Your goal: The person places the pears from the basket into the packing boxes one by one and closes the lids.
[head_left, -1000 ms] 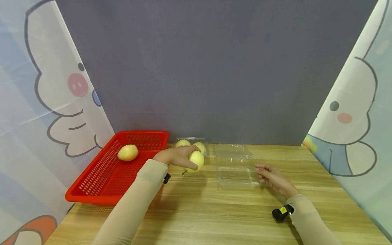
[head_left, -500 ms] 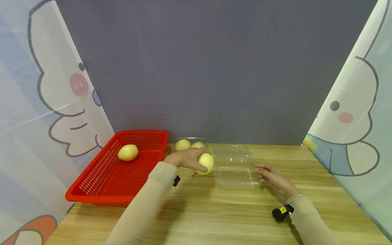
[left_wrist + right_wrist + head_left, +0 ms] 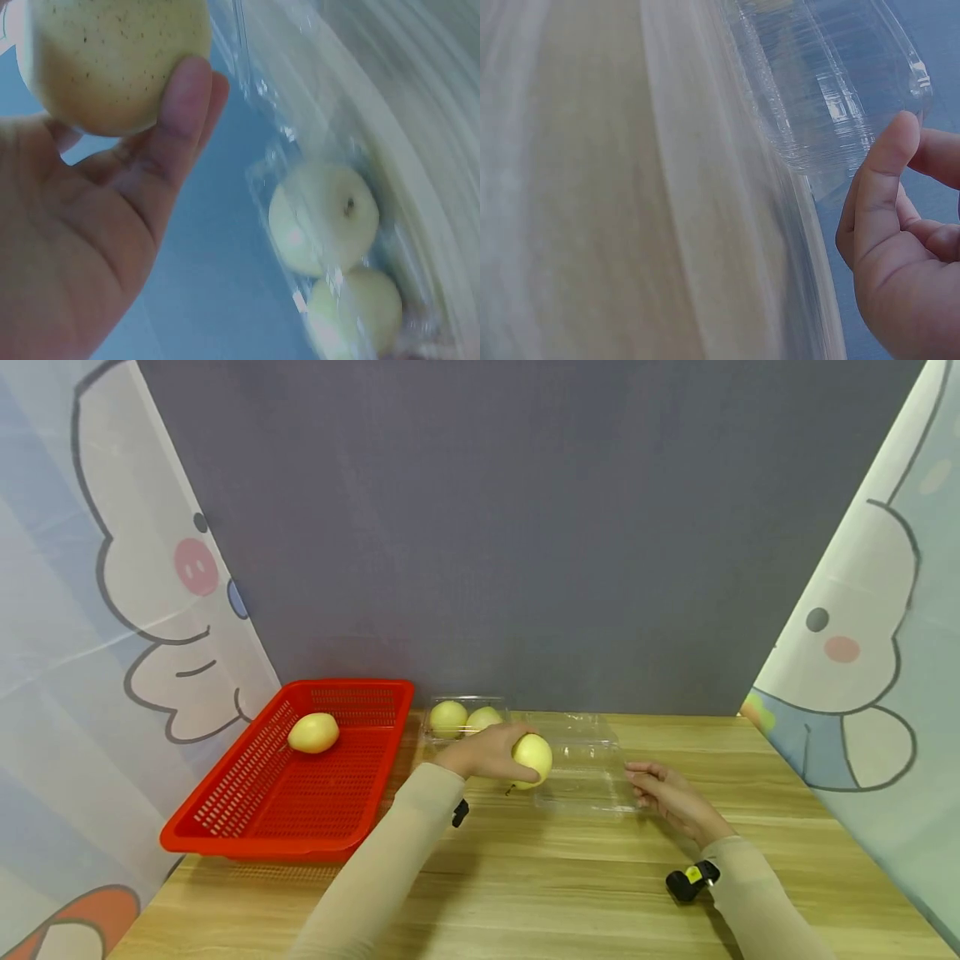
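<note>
My left hand [image 3: 491,752] grips a pale yellow pear [image 3: 534,762], thumb and fingers spread round its sides. Dark speckles cover the pear's skin in the left wrist view, and its stem points down toward the left in the head view. It hangs beside the left edge of an opened clear plastic box [image 3: 581,787]. At that box's right side, my right hand [image 3: 671,800] pinches the rim between thumb and fingers. The right wrist view shows the thumb [image 3: 896,142] against the clear plastic edge [image 3: 921,79].
A second clear box [image 3: 467,699] holding two pears [image 3: 324,217] stands by the grey back wall. To the left is a red perforated basket [image 3: 330,802] with one pear [image 3: 313,733] in it. Wooden tabletop [image 3: 555,893] lies in front.
My left hand has carried the pear rightward, from in front of the filled box to the opened box's left edge. The right hand keeps its place on the rim.
</note>
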Action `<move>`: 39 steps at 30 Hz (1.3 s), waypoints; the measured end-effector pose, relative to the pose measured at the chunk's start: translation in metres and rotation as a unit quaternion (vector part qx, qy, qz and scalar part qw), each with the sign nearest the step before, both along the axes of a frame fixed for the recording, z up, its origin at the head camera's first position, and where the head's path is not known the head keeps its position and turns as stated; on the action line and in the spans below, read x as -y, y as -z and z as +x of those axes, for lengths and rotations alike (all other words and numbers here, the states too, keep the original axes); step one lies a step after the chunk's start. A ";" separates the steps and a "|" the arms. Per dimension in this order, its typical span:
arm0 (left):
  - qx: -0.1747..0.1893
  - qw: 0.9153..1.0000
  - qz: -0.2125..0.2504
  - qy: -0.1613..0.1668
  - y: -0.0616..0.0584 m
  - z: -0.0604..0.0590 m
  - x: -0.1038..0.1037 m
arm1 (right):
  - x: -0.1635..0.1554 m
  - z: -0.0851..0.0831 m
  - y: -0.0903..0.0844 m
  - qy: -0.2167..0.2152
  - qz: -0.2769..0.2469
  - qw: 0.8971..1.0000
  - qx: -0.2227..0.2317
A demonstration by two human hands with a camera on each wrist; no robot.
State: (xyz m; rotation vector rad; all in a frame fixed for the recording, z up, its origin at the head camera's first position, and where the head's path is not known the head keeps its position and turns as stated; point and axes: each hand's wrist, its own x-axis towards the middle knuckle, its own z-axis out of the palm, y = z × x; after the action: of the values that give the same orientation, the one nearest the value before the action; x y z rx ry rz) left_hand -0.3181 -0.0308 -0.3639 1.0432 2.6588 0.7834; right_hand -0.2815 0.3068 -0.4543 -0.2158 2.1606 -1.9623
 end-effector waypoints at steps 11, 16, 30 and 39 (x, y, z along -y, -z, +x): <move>0.015 0.999 0.034 -0.012 0.013 0.003 -0.037 | 0.004 0.001 -0.002 0.003 -0.001 1.000 0.003; 0.015 0.999 0.042 -0.018 0.014 0.007 -0.052 | 0.003 0.001 -0.003 0.007 0.001 1.000 0.006; 0.067 0.990 0.108 -0.062 0.026 0.008 -0.085 | 0.001 -0.001 -0.004 0.009 0.017 1.000 0.007; 0.095 0.987 0.111 -0.071 0.033 0.010 -0.100 | 0.001 0.000 -0.004 0.016 0.026 0.999 0.012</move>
State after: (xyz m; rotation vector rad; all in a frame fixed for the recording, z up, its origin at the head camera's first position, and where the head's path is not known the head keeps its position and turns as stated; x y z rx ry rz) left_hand -0.3078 0.0695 -0.3970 0.7825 2.5462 1.1673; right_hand -0.2817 0.3058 -0.4504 -0.1493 2.2113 -1.9135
